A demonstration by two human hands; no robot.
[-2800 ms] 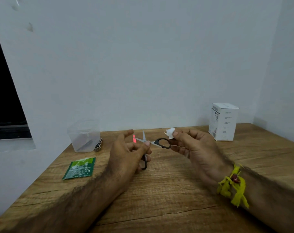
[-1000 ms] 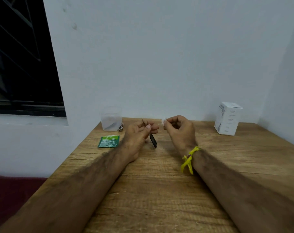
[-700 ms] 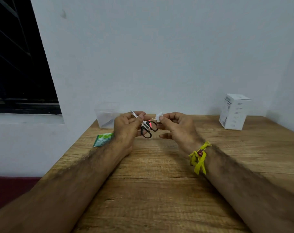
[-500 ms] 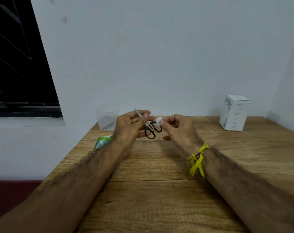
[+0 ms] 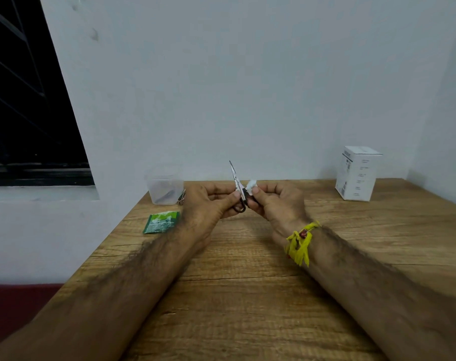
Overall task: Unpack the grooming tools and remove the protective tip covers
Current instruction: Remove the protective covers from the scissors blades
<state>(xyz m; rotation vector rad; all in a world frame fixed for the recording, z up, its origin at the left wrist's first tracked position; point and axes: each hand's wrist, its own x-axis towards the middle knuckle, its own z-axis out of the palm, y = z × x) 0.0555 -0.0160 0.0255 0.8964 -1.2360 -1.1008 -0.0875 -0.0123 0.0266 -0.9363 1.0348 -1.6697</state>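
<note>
Just above the middle of the frame, a small pair of scissors (image 5: pixel 238 187) stands nearly upright over the tabletop (image 5: pixel 247 295), its closed blades pointing up against the wall and its black handle loops low between the two hands. The left hand (image 5: pixel 208 204) pinches the scissors near the pivot with thumb and curled fingers. The right hand (image 5: pixel 273 201), touching the handles from the right, pinches a small crumpled white cover (image 5: pixel 251 184) between thumb and forefinger, just beside the blades. A yellow thread band (image 5: pixel 300 241) is tied round the right wrist.

Both forearms run in from the lower corners, leaving a wide wedge of bare wood between them in the lower centre. To the left of the hands, a green sachet (image 5: pixel 161 222) lies flat near the tabletop's left edge, and behind it a clear plastic container (image 5: pixel 165 187) stands at the far left corner with a dark item inside and a small metal tool (image 5: pixel 181 198), too small to identify, leaning against its right side. At the right of the frame a white carton (image 5: pixel 357 173) stands upright near the far edge, well apart from the hands, with open wood between.

The tabletop is pale wood-grain and meets a plain white wall at the back and on the right. A dark window (image 5: pixel 26 100) fills the upper left, and dark red floor (image 5: pixel 18 303) shows at the lower left.
</note>
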